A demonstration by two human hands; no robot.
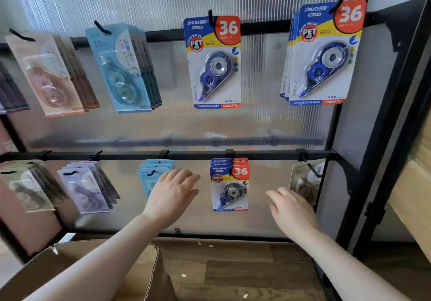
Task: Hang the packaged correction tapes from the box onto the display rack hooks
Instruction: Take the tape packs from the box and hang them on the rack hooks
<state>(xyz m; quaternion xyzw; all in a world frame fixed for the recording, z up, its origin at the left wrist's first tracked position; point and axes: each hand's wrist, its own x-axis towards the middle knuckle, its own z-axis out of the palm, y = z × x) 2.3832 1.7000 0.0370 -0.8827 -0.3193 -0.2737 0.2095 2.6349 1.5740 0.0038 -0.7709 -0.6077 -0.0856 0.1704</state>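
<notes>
Blue-carded correction tapes (229,184) hang stacked on a lower-rail hook of the display rack (186,155). Left hand (171,194) and right hand (291,209) flank them, fingers relaxed, holding nothing. Cardboard box (144,275) below.

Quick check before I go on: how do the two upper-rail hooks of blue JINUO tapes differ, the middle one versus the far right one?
The middle hook's pack hangs alone, as far as shows; the far right hook's packs are a stack, with more card edges showing behind the front one. The middle pack hangs roughly straight; the right stack tilts clockwise. Both carry the same blue and yellow card with a red 36 corner, and neither hand touches them.
</notes>
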